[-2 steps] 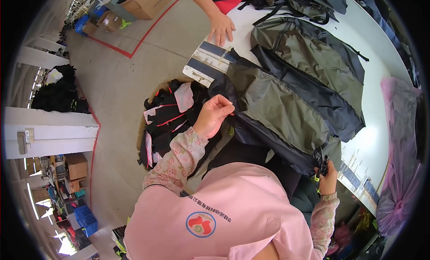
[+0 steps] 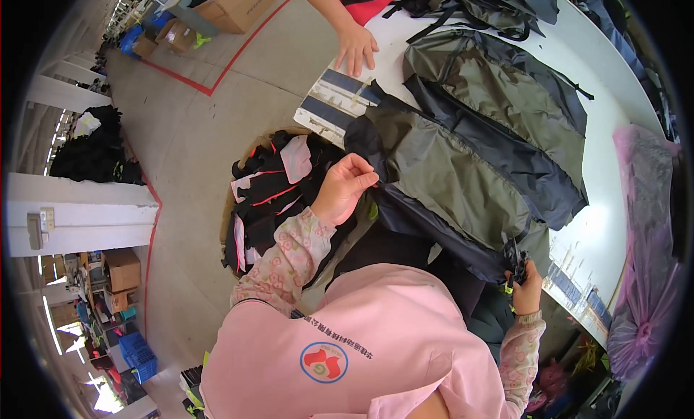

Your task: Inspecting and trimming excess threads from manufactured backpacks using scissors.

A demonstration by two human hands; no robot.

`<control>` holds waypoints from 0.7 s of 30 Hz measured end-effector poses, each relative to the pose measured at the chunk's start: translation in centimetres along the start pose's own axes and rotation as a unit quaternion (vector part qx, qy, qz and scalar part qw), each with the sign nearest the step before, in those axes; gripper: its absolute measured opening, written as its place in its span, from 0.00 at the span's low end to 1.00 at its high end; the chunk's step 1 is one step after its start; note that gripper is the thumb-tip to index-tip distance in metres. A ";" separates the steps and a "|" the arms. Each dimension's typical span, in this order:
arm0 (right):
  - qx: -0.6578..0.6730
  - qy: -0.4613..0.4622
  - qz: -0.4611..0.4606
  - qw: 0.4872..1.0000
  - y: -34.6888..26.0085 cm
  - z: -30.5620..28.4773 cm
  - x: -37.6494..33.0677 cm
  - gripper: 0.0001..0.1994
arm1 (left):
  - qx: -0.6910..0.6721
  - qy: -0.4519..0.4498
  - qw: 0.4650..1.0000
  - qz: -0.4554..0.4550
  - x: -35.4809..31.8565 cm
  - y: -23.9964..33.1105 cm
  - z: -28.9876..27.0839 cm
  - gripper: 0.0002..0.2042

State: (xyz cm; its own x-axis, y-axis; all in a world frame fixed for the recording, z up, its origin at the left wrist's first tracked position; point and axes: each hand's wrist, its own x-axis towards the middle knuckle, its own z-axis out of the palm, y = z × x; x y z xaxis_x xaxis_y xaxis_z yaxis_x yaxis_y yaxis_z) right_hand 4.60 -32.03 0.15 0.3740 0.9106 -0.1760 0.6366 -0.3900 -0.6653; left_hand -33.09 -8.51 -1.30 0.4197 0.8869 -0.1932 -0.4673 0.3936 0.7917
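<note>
Here's the left hand, thumb and forefinger pinched on the left edge of a thin, shiny olive-and-black fabric piece, which is spread over the white bench and drapes off its near side. Over at the near right corner of the cloth, the right hand grips dark metal scissors (blades partly lost in the folds). A co-worker's hand rests flat at the far left, and black-and-pink fabric scraps fill a box left of the bench.
</note>
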 end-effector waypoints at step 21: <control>0.305 0.196 -0.072 0.929 -9.8 -12.0 12.7 0.09 | -0.005 -0.248 0.938 0.241 23.1 20.0 18.8 0.08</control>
State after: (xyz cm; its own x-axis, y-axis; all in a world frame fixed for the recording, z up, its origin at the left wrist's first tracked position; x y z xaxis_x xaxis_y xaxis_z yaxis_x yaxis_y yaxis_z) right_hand 11.16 -18.23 13.13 0.6076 0.7809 0.1449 0.2435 -0.0095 -0.9698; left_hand -18.11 15.34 20.94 0.4674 0.7411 0.4819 -0.7020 -0.0201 0.7119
